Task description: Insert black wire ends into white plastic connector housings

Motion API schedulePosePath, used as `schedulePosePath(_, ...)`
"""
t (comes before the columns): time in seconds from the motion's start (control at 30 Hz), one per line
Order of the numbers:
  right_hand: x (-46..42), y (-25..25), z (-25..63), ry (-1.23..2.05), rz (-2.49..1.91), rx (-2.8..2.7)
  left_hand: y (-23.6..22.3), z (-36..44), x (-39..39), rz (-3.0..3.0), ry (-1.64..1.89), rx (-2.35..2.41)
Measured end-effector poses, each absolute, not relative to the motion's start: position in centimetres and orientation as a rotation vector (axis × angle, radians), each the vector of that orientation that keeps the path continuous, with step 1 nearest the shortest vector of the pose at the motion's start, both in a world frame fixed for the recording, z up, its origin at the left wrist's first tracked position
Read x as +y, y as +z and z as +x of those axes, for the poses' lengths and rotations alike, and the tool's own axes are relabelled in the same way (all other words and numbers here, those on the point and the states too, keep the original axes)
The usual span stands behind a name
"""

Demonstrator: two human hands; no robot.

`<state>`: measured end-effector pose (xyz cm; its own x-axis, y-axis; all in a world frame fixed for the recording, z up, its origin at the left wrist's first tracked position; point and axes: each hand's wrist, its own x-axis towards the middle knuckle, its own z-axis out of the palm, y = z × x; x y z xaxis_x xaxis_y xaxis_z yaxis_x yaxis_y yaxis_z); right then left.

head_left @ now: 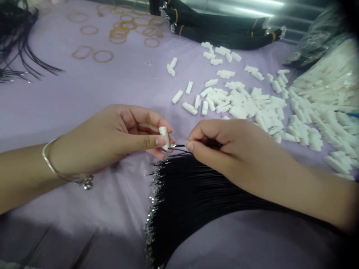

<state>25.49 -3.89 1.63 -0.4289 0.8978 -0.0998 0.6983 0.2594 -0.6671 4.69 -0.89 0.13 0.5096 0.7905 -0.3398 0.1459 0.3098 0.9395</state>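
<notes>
My left hand (pixel 120 136) pinches a small white plastic connector housing (pixel 164 136) between thumb and fingers, held upright above the cloth. My right hand (pixel 224 149) is closed on a thin black wire (pixel 177 145), and the wire's metal tip touches the housing's lower side. Under my right hand lies a thick fan of black wires (pixel 190 194) with metal terminals along its left edge. A silver bracelet (pixel 67 173) circles my left wrist.
A lilac cloth (pixel 84 97) covers the table. Several loose white housings (pixel 241 101) spread at the centre right, and a big heap (pixel 325 97) lies at the far right. Rubber bands (pixel 123 31) are scattered at the back. Bundled black wires (pixel 224 30) lie at the back, and more wires (pixel 17 45) sit at the far left.
</notes>
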Motion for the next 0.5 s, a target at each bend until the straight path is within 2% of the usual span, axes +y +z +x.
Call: schedulePosePath(0.5, -3.76, 1.55, 25.24, 0.972, -1.468, -2.267, 0.02, 4.33, -0.80, 1.364, 0.472, 0.983)
